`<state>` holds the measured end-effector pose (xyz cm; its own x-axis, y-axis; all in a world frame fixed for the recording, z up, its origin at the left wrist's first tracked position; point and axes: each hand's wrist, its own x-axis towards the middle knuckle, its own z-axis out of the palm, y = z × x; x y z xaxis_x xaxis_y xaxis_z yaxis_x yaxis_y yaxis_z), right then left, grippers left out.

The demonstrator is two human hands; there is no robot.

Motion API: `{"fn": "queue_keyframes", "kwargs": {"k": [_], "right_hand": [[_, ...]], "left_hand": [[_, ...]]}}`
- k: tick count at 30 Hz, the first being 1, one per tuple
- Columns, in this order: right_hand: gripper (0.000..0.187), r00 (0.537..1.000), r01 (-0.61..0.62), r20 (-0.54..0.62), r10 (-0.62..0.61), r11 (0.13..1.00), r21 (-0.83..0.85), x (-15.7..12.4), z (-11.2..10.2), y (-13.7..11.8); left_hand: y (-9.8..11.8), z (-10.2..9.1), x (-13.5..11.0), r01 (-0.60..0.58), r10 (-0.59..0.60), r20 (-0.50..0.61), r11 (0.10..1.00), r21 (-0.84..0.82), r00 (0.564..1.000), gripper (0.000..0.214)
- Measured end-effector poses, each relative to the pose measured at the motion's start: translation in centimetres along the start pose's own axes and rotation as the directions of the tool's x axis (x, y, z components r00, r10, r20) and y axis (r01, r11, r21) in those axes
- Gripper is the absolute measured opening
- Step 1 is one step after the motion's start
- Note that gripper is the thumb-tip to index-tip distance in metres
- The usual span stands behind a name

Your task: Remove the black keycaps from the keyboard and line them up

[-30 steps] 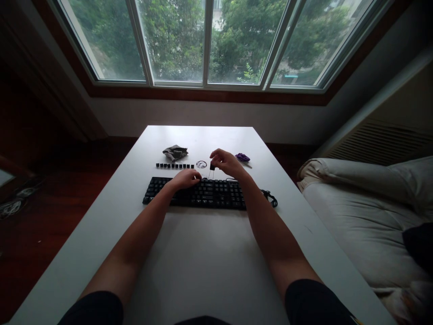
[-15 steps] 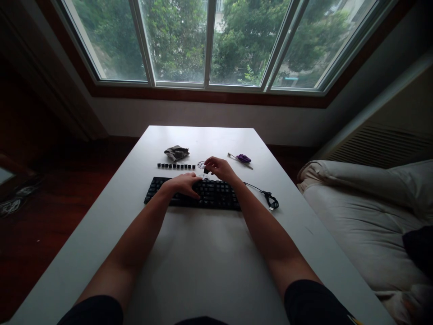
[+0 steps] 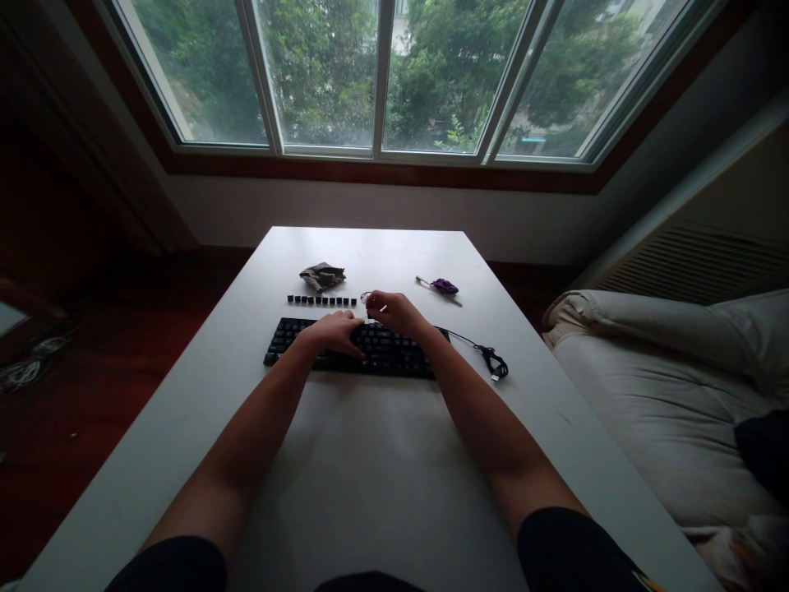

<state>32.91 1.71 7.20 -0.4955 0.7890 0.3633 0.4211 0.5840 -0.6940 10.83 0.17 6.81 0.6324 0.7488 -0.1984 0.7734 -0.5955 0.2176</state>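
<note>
A black keyboard lies across the middle of the white table. My left hand rests flat on its upper left keys, fingers stretched out and holding nothing. My right hand is at the keyboard's back edge, its fingertips pinched on a small keycap puller with thin wires. Just behind the keyboard, a row of several loose black keycaps ends close to my right fingertips. What sits in the puller's wires is too small to tell.
A crumpled grey cloth lies behind the keycap row. A purple-headed brush lies at the back right. The keyboard's cable trails off to the right. A white sofa stands beside the table's right edge, and windows are beyond the table.
My right hand has come down and moved left with the puller, from above the keyboard's back edge to the end of the keycap row. My left hand has stayed on the keys.
</note>
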Motion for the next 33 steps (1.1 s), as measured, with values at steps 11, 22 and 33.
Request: {"fn": "queue_keyframes", "kwargs": {"k": [11,22,33], "right_hand": [[0.008,1.0,-0.015,0.01,0.016,0.996,-0.086,-0.3,-0.5,-0.8],[0.012,0.994,0.068,0.093,-0.053,0.984,-0.164,-0.4,-1.5,-1.9],[0.007,0.999,-0.003,-0.032,-0.008,0.941,-0.339,-0.4,-1.6,-1.9]], "left_hand": [[-0.6,0.2,0.7,-0.038,0.03,-0.172,0.998,-0.043,0.985,0.064],[0.8,1.6,2.2,-0.043,0.0,-0.351,0.993,-0.113,0.936,0.026],[0.4,1.8,2.4,-0.066,0.023,-0.351,0.992,-0.111,0.936,0.021]]}}
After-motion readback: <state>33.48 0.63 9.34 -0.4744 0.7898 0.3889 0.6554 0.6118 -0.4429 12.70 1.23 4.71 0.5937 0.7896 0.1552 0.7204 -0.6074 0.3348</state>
